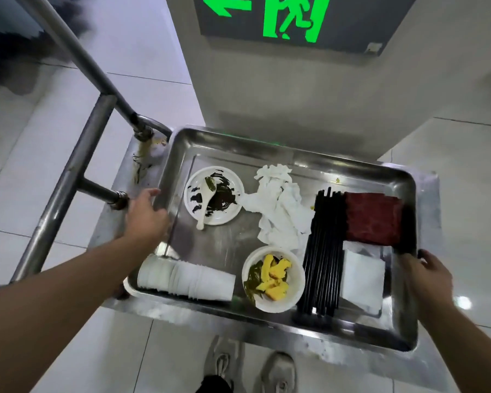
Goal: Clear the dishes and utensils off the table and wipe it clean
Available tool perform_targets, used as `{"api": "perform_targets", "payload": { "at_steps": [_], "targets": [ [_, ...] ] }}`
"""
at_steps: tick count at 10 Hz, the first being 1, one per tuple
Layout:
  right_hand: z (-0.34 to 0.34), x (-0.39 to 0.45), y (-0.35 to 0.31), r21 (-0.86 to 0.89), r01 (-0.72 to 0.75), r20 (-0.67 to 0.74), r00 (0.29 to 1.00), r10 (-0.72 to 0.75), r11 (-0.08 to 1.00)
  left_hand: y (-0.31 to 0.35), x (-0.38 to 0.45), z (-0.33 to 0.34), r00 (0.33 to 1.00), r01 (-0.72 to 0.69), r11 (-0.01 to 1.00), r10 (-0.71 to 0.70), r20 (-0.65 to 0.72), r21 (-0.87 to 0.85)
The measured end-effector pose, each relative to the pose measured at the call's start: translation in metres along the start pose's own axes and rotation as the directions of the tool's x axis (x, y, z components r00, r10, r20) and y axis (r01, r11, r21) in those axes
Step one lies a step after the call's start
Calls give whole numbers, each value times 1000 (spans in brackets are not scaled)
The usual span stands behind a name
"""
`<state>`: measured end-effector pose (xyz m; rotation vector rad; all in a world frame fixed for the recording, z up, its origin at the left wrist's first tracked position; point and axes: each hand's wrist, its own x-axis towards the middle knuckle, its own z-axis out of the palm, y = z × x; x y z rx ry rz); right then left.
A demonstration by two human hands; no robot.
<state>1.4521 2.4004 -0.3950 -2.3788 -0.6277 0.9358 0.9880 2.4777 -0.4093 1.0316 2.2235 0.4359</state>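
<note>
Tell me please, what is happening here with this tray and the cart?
A person holds a rectangular stainless steel tray by its two short sides, left hand on one rim, right hand on the other. It sits on, or just above, a steel cart. Inside lie a stack of white paper cups, a white bowl with yellow food, a sauce-smeared white plate with a spoon, crumpled white napkins, black chopsticks and a dark red cloth.

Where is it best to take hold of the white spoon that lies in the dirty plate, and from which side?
Probably by the white spoon's handle end, coming from the near side. That end juts past the near rim of the plate, so fingers can pinch it there. The bowl end lies farther in, among the dark sauce smears.
</note>
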Motion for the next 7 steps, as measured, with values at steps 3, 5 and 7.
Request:
{"api": "perform_targets", "payload": {
  "at_steps": [3,5,7],
  "targets": [
    [65,74,37,23,-9,45,999,8,1000,-22,47,69,998,0,988,-9,55,152],
    [73,79,44,25,-11,21,1000,11,1000,-23,42,84,995,19,985,-36,95,170],
    [69,73,42,-139,37,-50,998,-44,990,17,13,89,970,-162,954,107,218,252]
  ]
}}
